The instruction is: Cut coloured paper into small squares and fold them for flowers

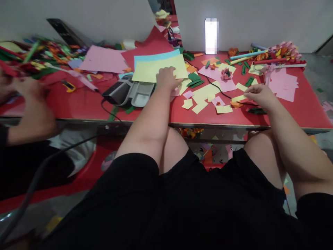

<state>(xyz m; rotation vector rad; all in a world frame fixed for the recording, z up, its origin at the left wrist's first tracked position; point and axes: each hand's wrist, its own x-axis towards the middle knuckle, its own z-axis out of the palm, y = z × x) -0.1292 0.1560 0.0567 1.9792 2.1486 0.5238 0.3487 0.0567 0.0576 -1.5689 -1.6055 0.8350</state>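
Observation:
My left hand (167, 79) rests on the lower edge of a large yellow sheet (145, 68), its fingers apart. Under that sheet lie a light blue sheet (156, 56) and a red one (154, 40). At the right, my right hand (262, 96) pinches the end of a small yellow paper strip (238, 98) between thumb and fingers. Near the strip are an orange piece (236, 104), yellow cut pieces (224, 109) and a pink paper flower (226, 74).
A grey device (142, 93) with a black cable sits left of my left forearm. Farther left are a yellow cutter (68, 85) and another person's hands (28, 85). A lit phone (211, 36) leans at the back. Paper-flower stems (249, 55) lie at the back right.

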